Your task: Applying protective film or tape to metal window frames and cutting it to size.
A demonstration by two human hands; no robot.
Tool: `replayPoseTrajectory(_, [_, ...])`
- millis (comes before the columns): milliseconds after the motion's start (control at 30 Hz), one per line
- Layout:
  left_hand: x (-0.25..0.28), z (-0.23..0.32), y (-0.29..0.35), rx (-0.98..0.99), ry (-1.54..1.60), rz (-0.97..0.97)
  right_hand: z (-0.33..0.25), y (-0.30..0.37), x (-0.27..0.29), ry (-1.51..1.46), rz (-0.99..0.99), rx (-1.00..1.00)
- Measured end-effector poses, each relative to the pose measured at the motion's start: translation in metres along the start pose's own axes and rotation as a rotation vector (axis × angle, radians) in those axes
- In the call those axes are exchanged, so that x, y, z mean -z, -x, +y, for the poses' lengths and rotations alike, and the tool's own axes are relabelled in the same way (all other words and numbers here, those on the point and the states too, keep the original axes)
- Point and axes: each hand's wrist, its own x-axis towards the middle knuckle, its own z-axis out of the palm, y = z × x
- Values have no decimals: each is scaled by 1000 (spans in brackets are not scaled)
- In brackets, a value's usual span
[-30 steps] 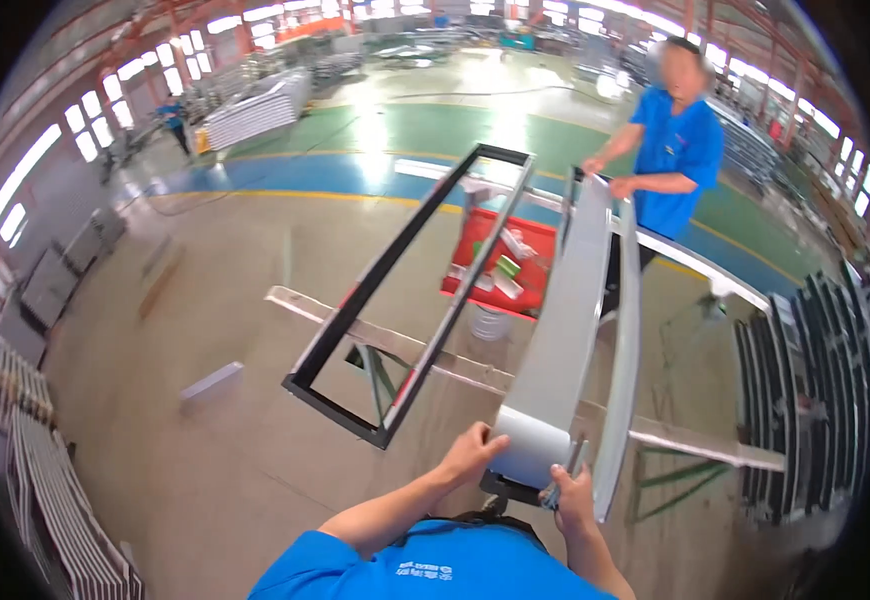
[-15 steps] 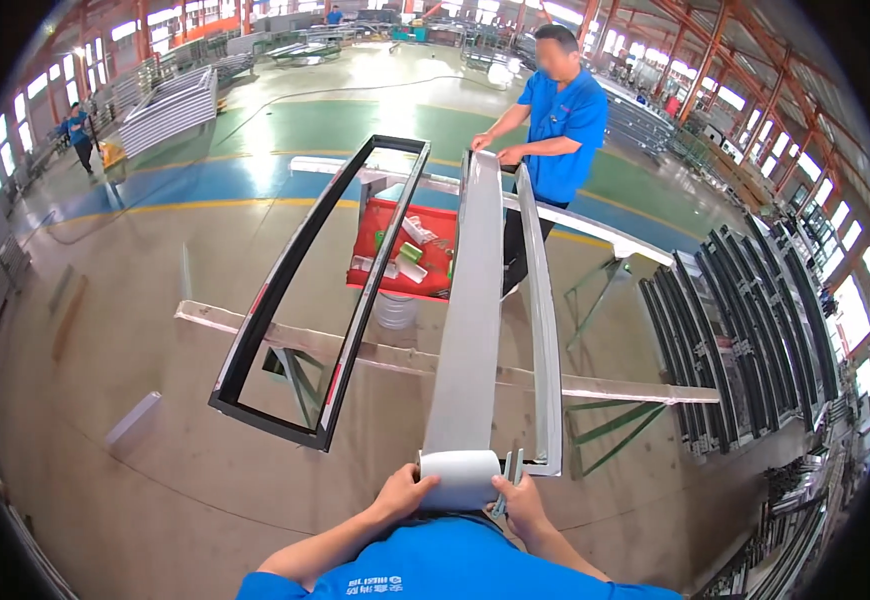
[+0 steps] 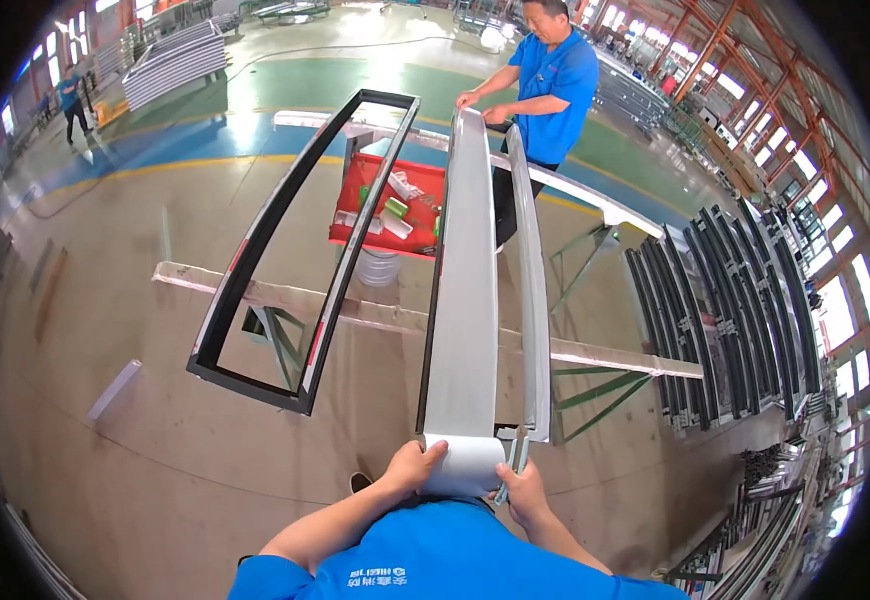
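A long light-grey sheet strip (image 3: 467, 280) stretches away from me, over a dark rectangular frame (image 3: 537, 330). Its near end curves over in a smooth roll. My left hand (image 3: 417, 466) is closed on the left edge of that end, thumb on top. At the right edge my right hand (image 3: 524, 488) grips the same end, along with a few thin metal strips (image 3: 518, 452) standing between its fingers and the sheet. The far end lies at the hands (image 3: 483, 107) of a co-worker in blue, who touches the strip and frame there.
A second black frame (image 3: 217, 325) lies to the left on two long trestle beams (image 3: 595, 358). Beyond it, a red tray (image 3: 410, 238) holds small green and white pieces above a white bucket (image 3: 377, 268). Dark frames (image 3: 720, 315) stack at the right; metal profiles (image 3: 790, 510) lie nearer.
The whole view has shifted, so the frames sit higher. The near end of the strip has moved slightly right over its frame, showing more of the frame's left edge. Both hands keep their hold.
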Motion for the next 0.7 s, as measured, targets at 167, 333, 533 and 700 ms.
replayPoseTrajectory(167, [-6, -13, -8, 211, 16, -88, 19, 5, 10, 102, 36, -62])
replayPoseTrajectory(333, [-18, -30, -8, 256, 71, -97, 20, 6, 12, 129, 44, -97])
replayPoseTrajectory(533, [-20, -26, -15, 228, 112, -59, 25, -4, 15, 132, 68, -111])
replayPoseTrajectory(700, [-27, -36, -31, 185, 143, 47, 32, -18, 13, 77, 63, -40])
